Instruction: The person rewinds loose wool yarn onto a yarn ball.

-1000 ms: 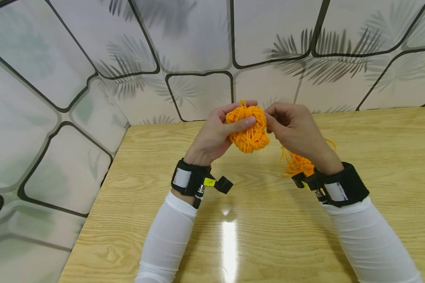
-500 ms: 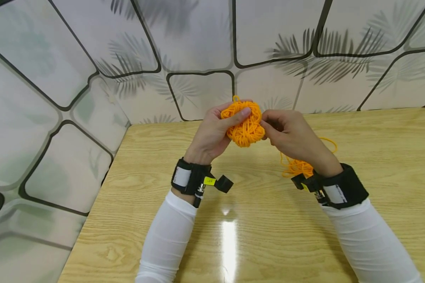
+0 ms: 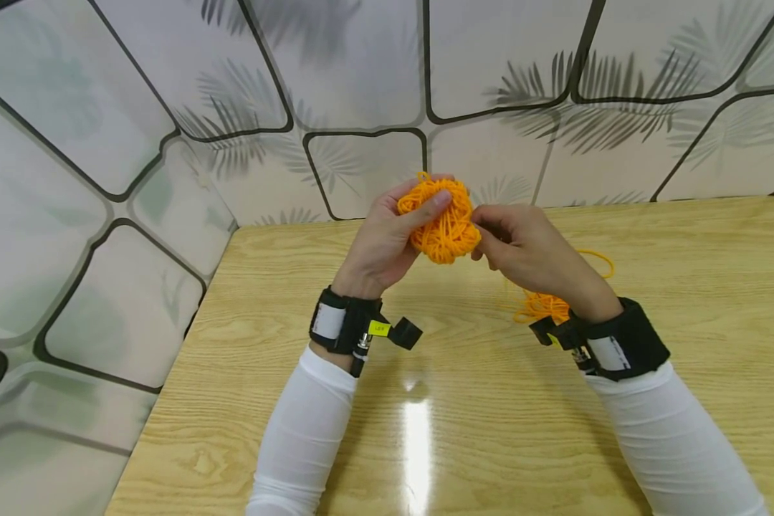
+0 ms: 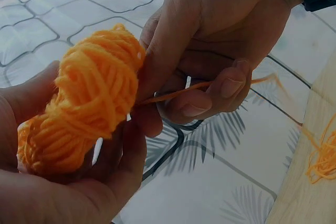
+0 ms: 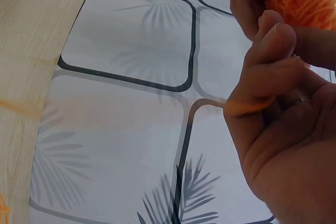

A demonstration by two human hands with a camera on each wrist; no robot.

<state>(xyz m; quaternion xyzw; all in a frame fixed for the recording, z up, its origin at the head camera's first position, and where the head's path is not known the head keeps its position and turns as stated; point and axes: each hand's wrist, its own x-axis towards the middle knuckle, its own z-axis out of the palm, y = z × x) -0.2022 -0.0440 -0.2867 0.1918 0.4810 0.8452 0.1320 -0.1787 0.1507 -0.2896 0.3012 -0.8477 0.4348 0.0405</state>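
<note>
My left hand point(image 3: 380, 247) holds a bundle of orange yarn point(image 3: 443, 233) above the far part of the table, its thumb pressed across the front. Strands wrap the bundle in several directions, and a small loop sticks up at its top. Right beside it, my right hand point(image 3: 522, 240) has its fingers curled round a yarn strand point(image 4: 178, 92). In the left wrist view this strand runs from the bundle through those fingers and on toward a loose heap of orange yarn point(image 3: 543, 307) on the table. The right forearm partly hides the heap in the head view.
The wood-grain table point(image 3: 284, 401) meets a wall point(image 3: 368, 172) with printed stone outlines and leaf shapes just behind the hands. Another patterned wall point(image 3: 71, 287) stands along the left edge. A light reflection shows on the tabletop.
The yarn bundle and my left hand have shifted slightly left and up. My right hand has followed a little left and down, staying at the bundle's right side.
</note>
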